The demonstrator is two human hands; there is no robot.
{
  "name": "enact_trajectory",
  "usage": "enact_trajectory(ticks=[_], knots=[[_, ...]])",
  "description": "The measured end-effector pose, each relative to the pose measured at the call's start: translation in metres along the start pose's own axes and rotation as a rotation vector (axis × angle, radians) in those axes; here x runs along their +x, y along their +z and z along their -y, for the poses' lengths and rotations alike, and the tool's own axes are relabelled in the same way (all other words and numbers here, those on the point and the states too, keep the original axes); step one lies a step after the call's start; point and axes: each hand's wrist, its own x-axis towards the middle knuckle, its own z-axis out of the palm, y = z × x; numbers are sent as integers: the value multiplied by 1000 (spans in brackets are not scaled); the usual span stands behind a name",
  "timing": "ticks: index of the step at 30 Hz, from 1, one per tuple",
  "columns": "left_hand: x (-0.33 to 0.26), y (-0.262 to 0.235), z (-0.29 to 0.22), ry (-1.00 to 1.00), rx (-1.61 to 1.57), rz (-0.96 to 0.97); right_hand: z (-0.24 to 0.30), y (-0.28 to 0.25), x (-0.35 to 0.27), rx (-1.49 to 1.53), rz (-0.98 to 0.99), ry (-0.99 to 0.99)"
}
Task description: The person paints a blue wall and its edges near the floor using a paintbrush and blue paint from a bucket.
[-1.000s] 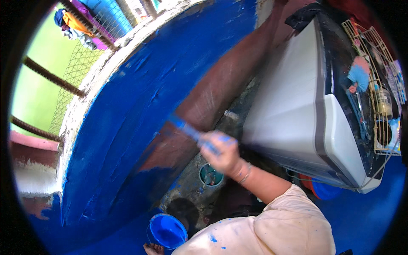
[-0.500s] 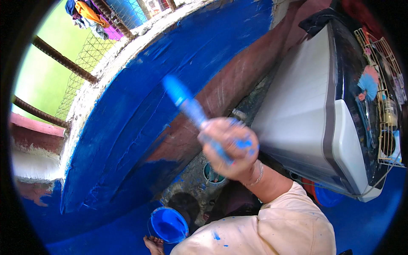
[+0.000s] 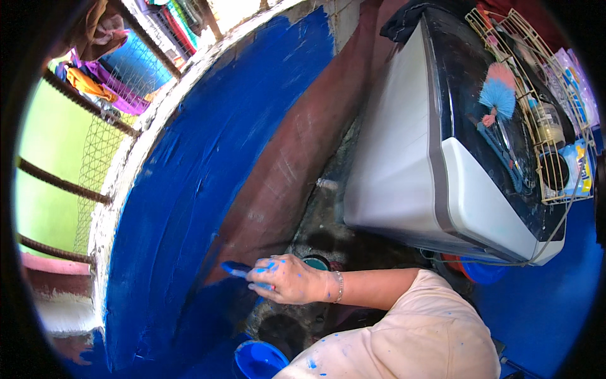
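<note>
My right hand (image 3: 290, 279), spotted with blue paint, is closed round a paintbrush (image 3: 237, 270). The dark blue bristles meet the lower part of the wall, where a reddish-brown band (image 3: 284, 158) borders the blue painted area (image 3: 208, 151). Part of the brush handle is hidden by my fingers. A blue bucket (image 3: 252, 351) stands below my hand at the lower edge, cut off by the frame, with blue inside. My left hand is not in view.
A white appliance (image 3: 394, 151) with a dark top fills the right side. On it lie a pink and blue bristle brush (image 3: 497, 95) and a wire basket (image 3: 533, 114) of bottles and packets. Rusty bars (image 3: 63, 183) cross the window opening at left.
My right hand has moved down and left with the paintbrush, from in front of the wall to its lower part. The whole view has shifted, so the appliance sits further left.
</note>
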Motion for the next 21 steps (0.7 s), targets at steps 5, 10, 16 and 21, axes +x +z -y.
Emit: enact_trajectory(ticks=[5,10,16,21], knots=[[-5,22,-3,-9,61,13,-29,-4,-14,-40,326,317],[-8,40,2,-25,123,36,-41,30,-32,127,607,403],[-1,63,13,-28,217,97,-42,61,-51,257,869,484],[4,96,22,-8,358,181,-44,73,-68,309,911,395]])
